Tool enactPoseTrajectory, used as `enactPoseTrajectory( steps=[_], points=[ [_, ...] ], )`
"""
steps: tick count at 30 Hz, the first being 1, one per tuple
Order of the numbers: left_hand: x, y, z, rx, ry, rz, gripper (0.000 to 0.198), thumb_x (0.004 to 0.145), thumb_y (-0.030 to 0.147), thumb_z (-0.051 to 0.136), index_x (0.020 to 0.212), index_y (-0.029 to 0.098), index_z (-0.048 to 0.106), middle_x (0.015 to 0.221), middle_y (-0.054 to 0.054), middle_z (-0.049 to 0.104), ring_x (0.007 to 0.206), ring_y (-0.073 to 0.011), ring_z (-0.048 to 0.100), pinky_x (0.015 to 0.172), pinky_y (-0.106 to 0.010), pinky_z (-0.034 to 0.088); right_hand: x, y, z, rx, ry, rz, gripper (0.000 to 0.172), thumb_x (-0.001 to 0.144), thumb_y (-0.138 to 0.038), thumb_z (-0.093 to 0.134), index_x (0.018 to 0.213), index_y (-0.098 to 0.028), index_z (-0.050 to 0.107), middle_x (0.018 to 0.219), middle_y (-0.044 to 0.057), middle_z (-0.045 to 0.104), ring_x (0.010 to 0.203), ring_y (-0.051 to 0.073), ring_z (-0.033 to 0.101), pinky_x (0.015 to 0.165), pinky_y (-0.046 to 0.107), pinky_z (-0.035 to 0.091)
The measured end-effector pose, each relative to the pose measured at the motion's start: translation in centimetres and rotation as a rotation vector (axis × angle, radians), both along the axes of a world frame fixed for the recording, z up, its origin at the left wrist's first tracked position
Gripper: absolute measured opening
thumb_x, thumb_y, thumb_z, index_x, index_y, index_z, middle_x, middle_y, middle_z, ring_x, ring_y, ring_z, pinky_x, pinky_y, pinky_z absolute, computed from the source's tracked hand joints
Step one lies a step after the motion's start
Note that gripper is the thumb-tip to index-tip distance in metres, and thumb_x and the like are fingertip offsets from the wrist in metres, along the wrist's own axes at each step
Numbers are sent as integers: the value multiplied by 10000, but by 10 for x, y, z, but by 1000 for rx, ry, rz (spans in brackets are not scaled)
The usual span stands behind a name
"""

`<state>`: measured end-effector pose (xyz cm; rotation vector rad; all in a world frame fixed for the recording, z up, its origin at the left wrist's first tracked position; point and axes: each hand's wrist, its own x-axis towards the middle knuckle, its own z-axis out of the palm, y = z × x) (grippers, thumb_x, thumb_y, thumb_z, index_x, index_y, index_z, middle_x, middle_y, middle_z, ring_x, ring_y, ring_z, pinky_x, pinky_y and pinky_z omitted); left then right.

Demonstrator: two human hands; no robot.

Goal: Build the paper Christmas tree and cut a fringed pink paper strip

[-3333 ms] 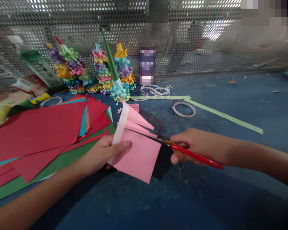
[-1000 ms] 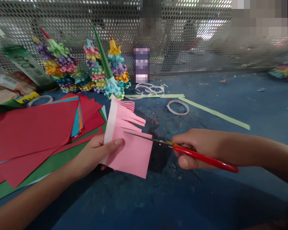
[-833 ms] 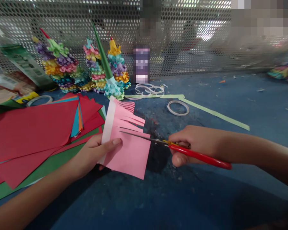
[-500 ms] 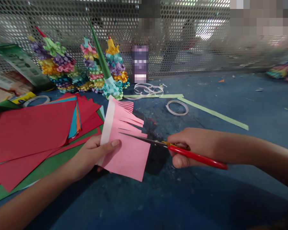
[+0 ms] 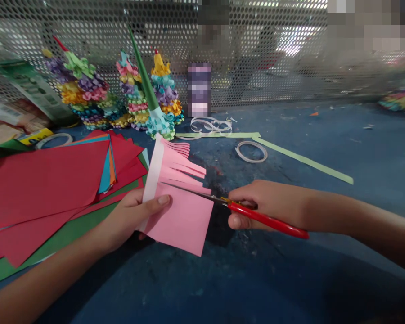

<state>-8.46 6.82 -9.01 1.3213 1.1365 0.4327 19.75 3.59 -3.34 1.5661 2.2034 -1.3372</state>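
A pink paper (image 5: 185, 216) has narrow strips cut along its upper part and a pale uncut band down its left edge. My left hand (image 5: 135, 213) pinches it at that band, thumb on top and fingers mostly hidden beneath. Red-handled scissors (image 5: 266, 219) are gripped in my right hand (image 5: 256, 202), to the right of the paper. Their blades lie across the pink sheet, just below the cut strips, with the tip near the pale band.
Red sheets (image 5: 47, 180) over green ones cover the left side. Behind stand curled-paper cones (image 5: 160, 123) and a bottle (image 5: 33, 85) before a perforated metal screen (image 5: 273, 67). A white ring (image 5: 251, 152) and a pale green strip (image 5: 303, 159) lie beyond my hands.
My right hand and the scissors have moved left, and the blade tip reaches further into the pink paper, closer to the pale band. The view has shifted slightly.
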Motion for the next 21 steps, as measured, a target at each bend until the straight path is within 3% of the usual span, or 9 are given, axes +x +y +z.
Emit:
enactPoseTrajectory(
  steps=[8,12,17,21],
  points=[
    [0,0,2,-35,-43,63,367,758,530,673,674,180,604,485,15,527,371,-99,459,330,-192,332,-8,2,2,16,32,-31,518,809,-690,561,657,-199,496,532,-42,494,500,120,480,494,243,304],
    [2,1,10,-61,-56,-62,348,789,499,642,705,161,644,544,-47,648,411,-131,564,359,-202,384,-4,-2,3,24,38,-30,482,822,-669,555,714,-204,493,583,-30,523,530,131,501,485,235,319],
    [0,8,6,24,-21,-119,377,805,482,672,643,161,557,457,33,549,321,-56,471,344,-166,246,12,-19,11,-27,-76,109,443,841,-657,522,870,-216,492,787,27,619,640,185,574,532,264,384],
    [-1,8,1,70,-33,-78,339,816,492,660,762,169,573,492,65,541,318,-48,469,345,-155,217,28,-37,15,-18,-175,74,424,832,-654,544,866,-231,545,789,29,640,687,226,608,579,288,389]
  ],
)
